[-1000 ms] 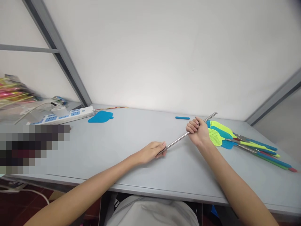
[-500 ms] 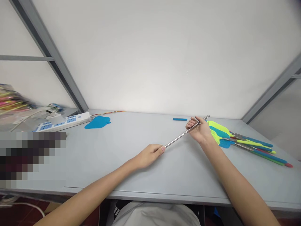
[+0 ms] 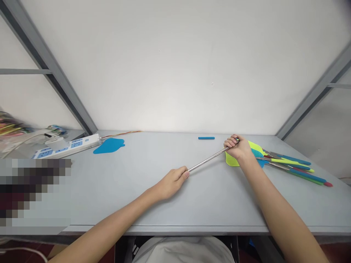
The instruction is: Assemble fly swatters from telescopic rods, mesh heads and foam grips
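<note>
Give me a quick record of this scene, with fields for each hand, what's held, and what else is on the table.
left hand: grips the near end of the metal rod
right hand: closed around the rod's far end
table: grey
beside right hand: pile of fly swatters, green and blue
far edge: small blue tube
far left: blue swatter head, power strip

Bench (image 3: 153, 204) centre and near edge: bare, open passage. Metal rod (image 3: 207, 160) spans diagonally between left hand (image 3: 172, 181) and right hand (image 3: 238, 148), barring the way mid-bench. Far right corner: pile of fly swatters (image 3: 285, 164), just beside right hand. Back edge: small blue tube (image 3: 206, 138). Far left corner: blue swatter head (image 3: 109, 146), power strip (image 3: 67, 146), cables. Wall close behind back edge.
</note>
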`<act>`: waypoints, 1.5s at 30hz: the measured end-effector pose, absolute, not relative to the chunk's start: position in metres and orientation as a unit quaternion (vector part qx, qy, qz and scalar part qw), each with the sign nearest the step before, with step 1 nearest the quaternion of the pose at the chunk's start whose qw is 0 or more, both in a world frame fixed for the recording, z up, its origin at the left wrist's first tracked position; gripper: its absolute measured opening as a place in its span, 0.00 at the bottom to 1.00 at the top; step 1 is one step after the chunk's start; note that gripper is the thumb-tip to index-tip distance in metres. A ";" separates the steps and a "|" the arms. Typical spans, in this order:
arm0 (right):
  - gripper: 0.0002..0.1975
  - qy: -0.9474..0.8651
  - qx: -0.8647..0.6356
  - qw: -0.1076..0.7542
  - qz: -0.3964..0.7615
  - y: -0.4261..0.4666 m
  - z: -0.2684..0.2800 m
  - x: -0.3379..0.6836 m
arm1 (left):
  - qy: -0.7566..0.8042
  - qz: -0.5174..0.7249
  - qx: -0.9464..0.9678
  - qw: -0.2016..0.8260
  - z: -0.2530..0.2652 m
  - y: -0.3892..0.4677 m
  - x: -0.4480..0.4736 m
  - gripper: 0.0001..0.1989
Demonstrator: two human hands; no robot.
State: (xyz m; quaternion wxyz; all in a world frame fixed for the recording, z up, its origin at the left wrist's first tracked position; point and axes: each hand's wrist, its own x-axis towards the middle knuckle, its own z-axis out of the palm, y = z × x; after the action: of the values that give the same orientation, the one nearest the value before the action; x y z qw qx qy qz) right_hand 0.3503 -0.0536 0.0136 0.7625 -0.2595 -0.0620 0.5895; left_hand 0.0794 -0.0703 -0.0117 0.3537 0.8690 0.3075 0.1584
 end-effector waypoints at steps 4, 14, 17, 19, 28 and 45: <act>0.11 -0.060 -0.254 0.763 0.591 -0.054 0.013 0.351 | 0.318 0.154 0.865 0.356 -0.009 -0.073 0.080 0.17; 0.13 -0.054 -0.239 0.779 0.577 -0.052 0.005 0.337 | 0.314 0.162 0.888 0.294 -0.018 -0.073 0.079 0.16; 0.13 -0.065 -0.228 0.783 0.575 -0.052 0.006 0.334 | 0.315 0.157 0.890 0.289 -0.019 -0.074 0.079 0.16; 0.13 -0.073 -0.222 0.786 0.573 -0.054 0.007 0.333 | 0.315 0.154 0.891 0.287 -0.019 -0.074 0.079 0.16; 0.16 -0.118 -0.202 0.801 0.550 -0.056 0.009 0.327 | 0.319 0.149 0.898 0.263 -0.024 -0.073 0.077 0.16; 0.18 -0.213 -0.145 0.791 0.555 -0.063 0.013 0.316 | 0.319 0.156 0.903 0.240 -0.030 -0.071 0.073 0.16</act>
State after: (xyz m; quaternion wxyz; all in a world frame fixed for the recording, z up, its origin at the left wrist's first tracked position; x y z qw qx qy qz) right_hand 0.3161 -0.0626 0.0127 0.7907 -0.1446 -0.2135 0.5553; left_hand 0.0730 -0.0708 -0.0303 0.2404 0.9032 0.3194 0.1564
